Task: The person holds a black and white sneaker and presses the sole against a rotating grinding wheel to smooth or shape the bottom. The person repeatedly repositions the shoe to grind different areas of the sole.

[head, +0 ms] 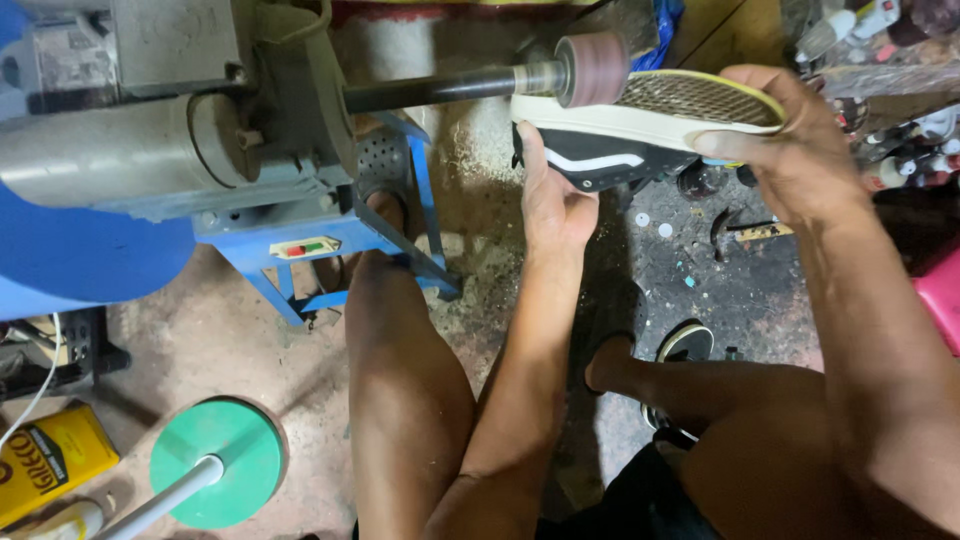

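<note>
Biggest thing in view is the grey motor housing (150, 140) on its blue metal stand (330, 240), filling the upper left. A dark shaft (430, 90) sticks out of it to the right and ends in a pinkish sanding drum (592, 68). Down on the dusty concrete floor (250, 340) there's a round green base with a white pole (215, 462) and a yellow can (50, 460) in the bottom-left corner.

The sneaker (640, 125) is black with a white sidewall, flipped sole-up, and its sole sits right against the underside of the drum. The right hand (790, 150) is wrapped around the toe end, fingers curled over the sole edge. The left hand (550, 200) cups the heel end from below, thumb up along the white sidewall, so both hands are gripping the shoe. A second dark shoe (685, 343) lies on the floor by the person's foot.
</note>
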